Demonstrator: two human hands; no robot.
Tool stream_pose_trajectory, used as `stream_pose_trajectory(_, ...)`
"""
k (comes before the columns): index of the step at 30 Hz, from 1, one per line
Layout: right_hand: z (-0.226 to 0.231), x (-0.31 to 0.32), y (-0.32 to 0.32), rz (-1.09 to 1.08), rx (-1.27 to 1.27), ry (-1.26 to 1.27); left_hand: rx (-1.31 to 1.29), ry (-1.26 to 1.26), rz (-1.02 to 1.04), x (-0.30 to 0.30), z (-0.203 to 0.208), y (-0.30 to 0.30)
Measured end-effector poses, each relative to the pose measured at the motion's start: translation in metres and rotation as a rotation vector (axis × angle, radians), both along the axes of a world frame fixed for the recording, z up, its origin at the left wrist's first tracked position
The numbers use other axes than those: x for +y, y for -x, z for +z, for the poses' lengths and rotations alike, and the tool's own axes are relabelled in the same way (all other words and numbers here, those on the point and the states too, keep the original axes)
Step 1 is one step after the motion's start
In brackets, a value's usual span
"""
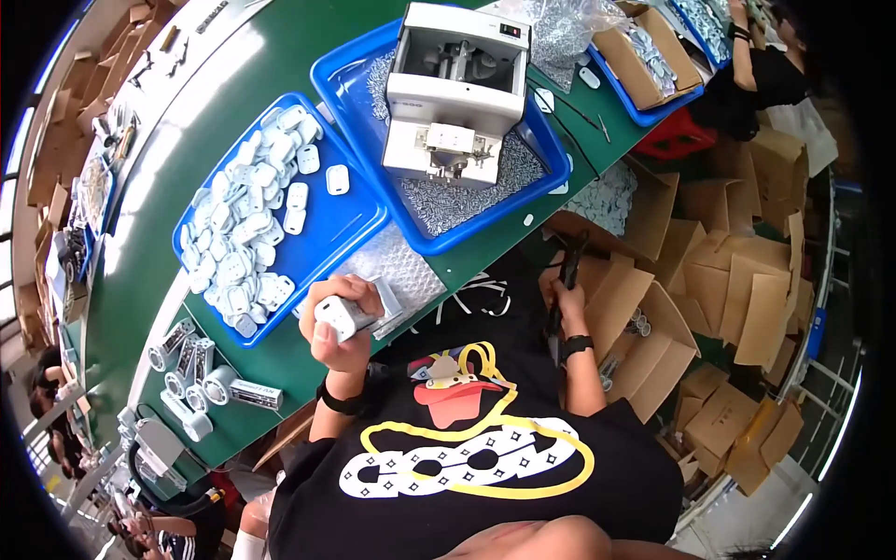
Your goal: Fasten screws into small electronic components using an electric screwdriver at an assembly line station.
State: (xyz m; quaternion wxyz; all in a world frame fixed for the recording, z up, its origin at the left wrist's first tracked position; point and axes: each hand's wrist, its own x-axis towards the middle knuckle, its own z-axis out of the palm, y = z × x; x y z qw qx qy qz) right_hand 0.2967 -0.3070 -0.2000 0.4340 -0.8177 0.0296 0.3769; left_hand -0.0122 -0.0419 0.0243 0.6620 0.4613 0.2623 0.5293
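Observation:
My left hand (338, 327) is closed round a light grey plastic housing (342, 318), held above the near edge of the green table, with its rounded end upward. Beside that hand a flat grey piece (386, 306) shows; whether it belongs to the housing I cannot tell. Down at the right, off the table edge, my right hand (567, 303) grips a long black tool (570, 266) that stands nearly upright; its kind is not clear. A sheet of bubble wrap (403, 264) lies on the table just past the left hand.
A blue tray (347, 231) holds a heap of pale plastic covers (245, 219). In another blue tray (431, 245), a grey-white machine (457, 103) stands among small screws (448, 207). Grey cylindrical units (196, 373) stand left. Open cardboard boxes (644, 359) crowd the right; a co-worker (761, 79) is far right.

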Motion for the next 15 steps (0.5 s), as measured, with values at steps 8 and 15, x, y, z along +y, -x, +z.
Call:
stream_pose_trajectory(8,-0.058,-0.039,0.006,0.257,-0.045,0.31,0.02,-0.016,-0.03,0.028,0.008,0.017)
stream_pose_trajectory(15,-0.021,-0.025,0.011,0.132,-0.091,0.364,0.031,-0.043,-0.214,0.057,-0.004,0.016)
